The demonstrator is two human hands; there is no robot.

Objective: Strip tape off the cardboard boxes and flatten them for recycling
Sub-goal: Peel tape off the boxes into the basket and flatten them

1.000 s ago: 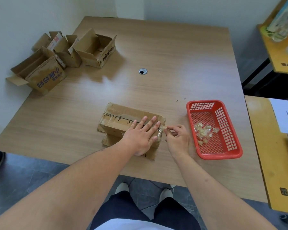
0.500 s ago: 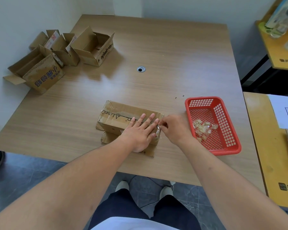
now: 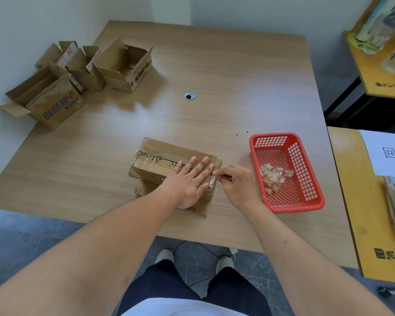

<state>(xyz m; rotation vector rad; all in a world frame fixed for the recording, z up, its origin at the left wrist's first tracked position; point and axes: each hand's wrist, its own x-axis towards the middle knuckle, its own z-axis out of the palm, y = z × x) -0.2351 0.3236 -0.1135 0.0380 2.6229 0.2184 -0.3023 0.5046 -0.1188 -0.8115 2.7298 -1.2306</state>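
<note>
A closed brown cardboard box point(image 3: 160, 159) with clear tape along its top lies near the table's front edge. My left hand point(image 3: 188, 181) presses flat on its right half, fingers straight. My right hand point(image 3: 235, 184) is at the box's right end, thumb and forefinger pinching the clear tape point(image 3: 213, 182) that wraps that end. A red plastic basket point(image 3: 310, 201) to the right holds a clump of crumpled tape scraps point(image 3: 273, 177).
Several open cardboard boxes point(image 3: 121, 63) stand at the table's far left corner by the wall. A cable hole point(image 3: 190, 96) sits mid-table. A yellow side table point(image 3: 360, 208) at the right carries a white sheet and flat cardboard.
My right hand moved back in against the box's right end and pinches the tape there. The left hand stayed flat on the box.
</note>
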